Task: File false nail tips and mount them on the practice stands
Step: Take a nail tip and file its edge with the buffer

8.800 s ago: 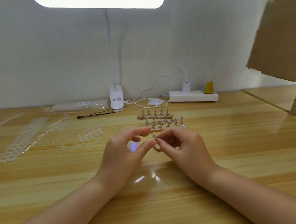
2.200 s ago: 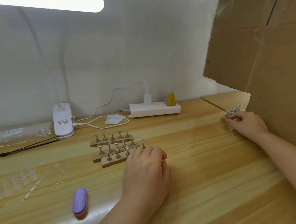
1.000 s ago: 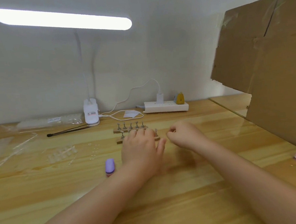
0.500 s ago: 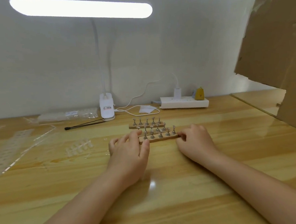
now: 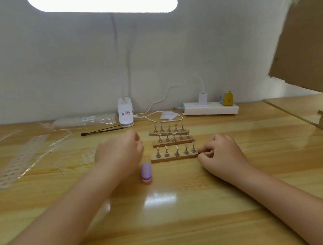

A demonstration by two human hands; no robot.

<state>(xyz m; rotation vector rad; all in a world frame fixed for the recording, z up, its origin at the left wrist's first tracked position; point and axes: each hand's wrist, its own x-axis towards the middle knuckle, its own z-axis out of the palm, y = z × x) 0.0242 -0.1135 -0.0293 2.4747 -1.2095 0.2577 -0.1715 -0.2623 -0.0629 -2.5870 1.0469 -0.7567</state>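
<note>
**Stands lined up, most mounting left to do**

Head view (the only one):
- Right hand (image 5: 219, 153): fingers curled, tips against the right end of the nearest stand (image 5: 174, 156). We can't tell if they pinch the wood or just touch it.
- Left hand (image 5: 120, 152) is motion-blurred, hovering left of the stands; fingers look loosely bent and we see nothing held, but the blur makes that a guess.
- Three practice stands sit in rows just beyond and between both hands; middle stand (image 5: 173, 142), far stand (image 5: 168, 132). A few pegs seem to carry clear tips, most look bare, so we judge the task early.
- Purple nail file (image 5: 146, 172) lies untouched, just nearer than the left fingers.
- Loose tips (image 5: 86, 156) and empty tip strips (image 5: 20, 161) lie further left of them.
- Beyond: lamp base (image 5: 125, 115), power strip (image 5: 211, 109), black stick (image 5: 102, 130). Nothing blocks the stands.
</note>
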